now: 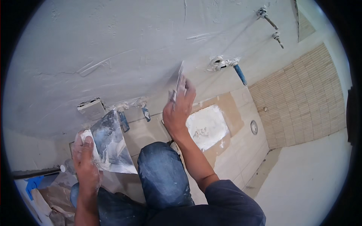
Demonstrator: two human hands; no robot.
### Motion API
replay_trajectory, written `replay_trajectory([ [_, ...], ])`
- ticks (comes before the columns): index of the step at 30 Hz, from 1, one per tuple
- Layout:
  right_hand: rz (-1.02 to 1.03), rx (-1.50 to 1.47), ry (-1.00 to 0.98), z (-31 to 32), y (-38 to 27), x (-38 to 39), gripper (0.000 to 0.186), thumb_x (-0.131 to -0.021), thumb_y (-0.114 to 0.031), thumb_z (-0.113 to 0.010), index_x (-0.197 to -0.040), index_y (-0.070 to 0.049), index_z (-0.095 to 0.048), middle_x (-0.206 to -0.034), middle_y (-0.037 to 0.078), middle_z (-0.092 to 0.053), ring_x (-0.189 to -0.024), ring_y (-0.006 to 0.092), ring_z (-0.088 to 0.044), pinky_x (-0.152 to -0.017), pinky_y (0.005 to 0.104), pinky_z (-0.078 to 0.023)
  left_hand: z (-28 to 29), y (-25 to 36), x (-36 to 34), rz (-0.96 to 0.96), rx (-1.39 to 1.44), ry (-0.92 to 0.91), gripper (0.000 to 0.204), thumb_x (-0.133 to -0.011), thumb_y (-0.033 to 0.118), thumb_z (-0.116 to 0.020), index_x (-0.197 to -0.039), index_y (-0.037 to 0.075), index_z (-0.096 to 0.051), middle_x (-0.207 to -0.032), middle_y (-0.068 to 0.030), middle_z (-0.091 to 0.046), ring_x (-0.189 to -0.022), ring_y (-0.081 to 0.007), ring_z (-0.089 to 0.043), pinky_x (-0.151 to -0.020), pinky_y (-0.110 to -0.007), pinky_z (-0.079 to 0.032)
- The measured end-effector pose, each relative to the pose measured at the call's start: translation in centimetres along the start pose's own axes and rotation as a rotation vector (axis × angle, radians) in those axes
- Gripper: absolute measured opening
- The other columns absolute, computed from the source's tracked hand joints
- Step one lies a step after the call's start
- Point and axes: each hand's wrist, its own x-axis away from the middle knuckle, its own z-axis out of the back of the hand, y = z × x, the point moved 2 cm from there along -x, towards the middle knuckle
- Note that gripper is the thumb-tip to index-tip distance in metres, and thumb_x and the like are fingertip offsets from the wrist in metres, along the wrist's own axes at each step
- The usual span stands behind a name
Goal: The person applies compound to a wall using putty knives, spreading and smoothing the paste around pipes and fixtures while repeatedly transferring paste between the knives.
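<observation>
My left hand (85, 156) is closed round the pale handle edge of a wide steel plastering blade (113, 145). White plaster smears the blade, which is tilted in front of the lower wall. Farther right, my right hand (178, 111) reaches up to the plastered wall (139, 34). Its fingers grip a narrow putty knife (181, 71), seen nearly edge-on with its tip at the wall surface. The fingers are whitened with plaster, and the palm side and the knife's handle are mostly hidden. Ridges and streaks of white plaster show on the wall.
Blue pipe stubs (240, 74) and metal pipe fittings (268, 20) stick out of the wall. A pale box (92, 109) is set in it at left. On the tiled floor lies a plaster-covered white sheet (208, 126) over brown cardboard (230, 109), near a round drain (254, 127). Crumpled paper (56, 192) lies lower left.
</observation>
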Motion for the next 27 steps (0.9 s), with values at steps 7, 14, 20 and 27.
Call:
replay_trajectory([
  [7, -0.085, -0.035, 0.080, 1.0, 3.5, -0.2, 0.049, -0.090, 0.005, -0.049, -0.138, 0.006, -0.040, -0.126, 0.026, -0.044, -0.114, 0.0395, -0.047, -0.098, 0.0441, -0.038, 0.0, -0.1, -0.1, 0.005, 0.005, 0.003, 0.029, -0.099, 0.015, -0.048, -0.123, -0.002, -0.052, -0.109, -0.0083, -0.060, -0.098, -0.0140, -0.058, -0.087, -0.029, -0.047],
  [14, 0.017, 0.058, 0.063, -2.8, 0.3, -0.6, 0.063, -0.085, 0.002, -0.055, -0.145, 0.002, -0.034, -0.130, 0.028, -0.043, -0.116, 0.0405, -0.044, -0.097, 0.0456, -0.038, -0.1, -0.8, -0.2, 0.011, -0.006, 0.039, 0.030, -0.099, 0.015, -0.048, -0.123, -0.002, -0.052, -0.109, -0.0080, -0.060, -0.098, -0.0141, -0.059, -0.087, -0.029, -0.047],
  [20, 0.007, -0.082, -0.124, 1.0, 1.9, 2.1, 0.051, -0.092, -0.006, -0.054, -0.139, 0.005, -0.039, -0.124, 0.025, -0.047, -0.109, 0.0397, -0.049, -0.092, 0.0449, -0.042, 0.3, -0.8, -0.1, 0.016, -0.025, 0.023, 0.031, -0.099, 0.015, -0.050, -0.125, -0.001, -0.050, -0.109, -0.0076, -0.060, -0.097, -0.0145, -0.059, -0.087, -0.030, -0.047],
  [27, -0.083, -0.075, 0.119, 2.4, 2.0, -4.9, 0.040, -0.099, -0.011, -0.046, -0.135, 0.006, -0.043, -0.116, 0.025, -0.048, -0.102, 0.0383, -0.051, -0.090, 0.0420, -0.042, 0.5, -0.7, 0.0, 0.049, -0.020, 0.063, 0.032, -0.098, 0.016, -0.051, -0.126, -0.001, -0.049, -0.111, -0.0079, -0.059, -0.099, -0.0145, -0.058, -0.087, -0.029, -0.047],
])
